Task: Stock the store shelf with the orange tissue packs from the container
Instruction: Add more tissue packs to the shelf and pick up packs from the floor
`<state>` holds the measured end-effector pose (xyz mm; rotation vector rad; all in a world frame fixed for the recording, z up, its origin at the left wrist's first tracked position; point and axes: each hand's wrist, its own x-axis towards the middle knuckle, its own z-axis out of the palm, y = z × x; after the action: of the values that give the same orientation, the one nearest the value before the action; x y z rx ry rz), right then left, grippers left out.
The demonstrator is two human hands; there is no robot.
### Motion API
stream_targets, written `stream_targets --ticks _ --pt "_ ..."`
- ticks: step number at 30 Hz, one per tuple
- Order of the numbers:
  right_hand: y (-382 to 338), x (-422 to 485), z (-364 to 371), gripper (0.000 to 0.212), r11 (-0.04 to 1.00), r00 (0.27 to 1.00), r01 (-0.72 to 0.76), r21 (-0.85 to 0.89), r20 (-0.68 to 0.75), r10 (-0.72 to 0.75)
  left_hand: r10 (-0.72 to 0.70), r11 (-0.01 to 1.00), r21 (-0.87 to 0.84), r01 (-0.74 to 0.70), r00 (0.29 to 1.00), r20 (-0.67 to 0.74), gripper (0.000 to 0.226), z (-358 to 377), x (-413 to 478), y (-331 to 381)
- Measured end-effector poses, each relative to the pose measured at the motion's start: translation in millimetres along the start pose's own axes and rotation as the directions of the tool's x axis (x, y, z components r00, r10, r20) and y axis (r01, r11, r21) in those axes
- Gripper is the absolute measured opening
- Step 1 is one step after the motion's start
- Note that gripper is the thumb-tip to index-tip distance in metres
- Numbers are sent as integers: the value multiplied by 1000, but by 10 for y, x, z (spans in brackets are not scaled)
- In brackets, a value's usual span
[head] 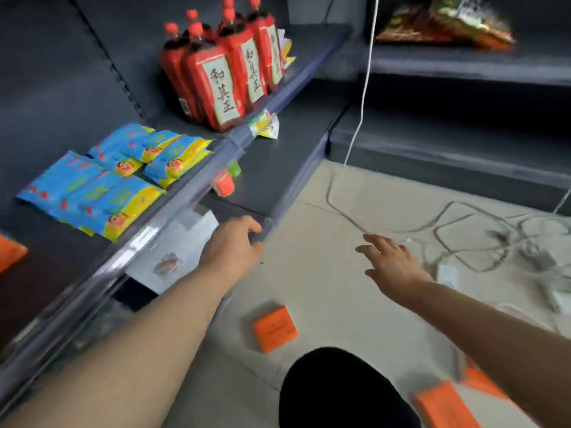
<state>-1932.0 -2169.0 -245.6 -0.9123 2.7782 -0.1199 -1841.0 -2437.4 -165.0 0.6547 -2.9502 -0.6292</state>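
One orange tissue pack [274,329] lies on the pale floor between my arms. More orange packs [445,406] lie blurred at the lower right, partly under my right forearm. Another orange pack [10,253] shows at the left edge on the dark shelf [46,273]. My left hand [231,245] grips the front rail of the lower shelf [287,186], fingers curled over its edge. My right hand [389,264] hovers above the floor with fingers spread and holds nothing. No container is in view.
Blue and yellow snack packets [102,183] and red bottles [222,78] stand on the shelf. Loose white cables [463,239] sprawl over the floor at the right. A second shelf unit [463,143] stands behind them. My dark knee [336,393] is at the bottom.
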Motion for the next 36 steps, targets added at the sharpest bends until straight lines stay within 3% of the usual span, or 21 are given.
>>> stream_targets --ticks 5,7,11,14,18,23,25,32,36 --pt "565 -491 868 57 983 936 -177 -46 300 183 6 999 49 -15 984 176 30 812 165 149" --pt "698 -621 1160 59 972 904 -229 -54 359 233 21 998 53 -35 968 249 30 1122 255 162" --pt "894 -825 1678 58 922 831 -379 -78 409 376 15 998 50 -34 943 332 28 1748 378 219" --pt "982 -1092 2074 56 827 715 -550 -115 448 537 9 999 38 -26 918 396 28 2153 292 271" --pt "936 -1409 2473 75 715 580 -689 -122 498 644 11 997 60 -47 872 490 28 2460 38 215" --pt "884 -1398 2621 95 654 519 -747 -119 510 686 -41 994 108 -12 878 477 28 2463 98 38" --pt "862 -1284 2614 87 662 538 -744 -92 505 675 -61 993 120 6 887 457 27 2438 151 -19" --pt "554 -488 2460 34 805 767 -583 112 402 500 -178 978 181 100 856 485 26 2406 42 -350" --pt "381 -123 2354 38 824 856 -491 282 332 396 -259 955 262 142 831 492 23 2399 8 -599"
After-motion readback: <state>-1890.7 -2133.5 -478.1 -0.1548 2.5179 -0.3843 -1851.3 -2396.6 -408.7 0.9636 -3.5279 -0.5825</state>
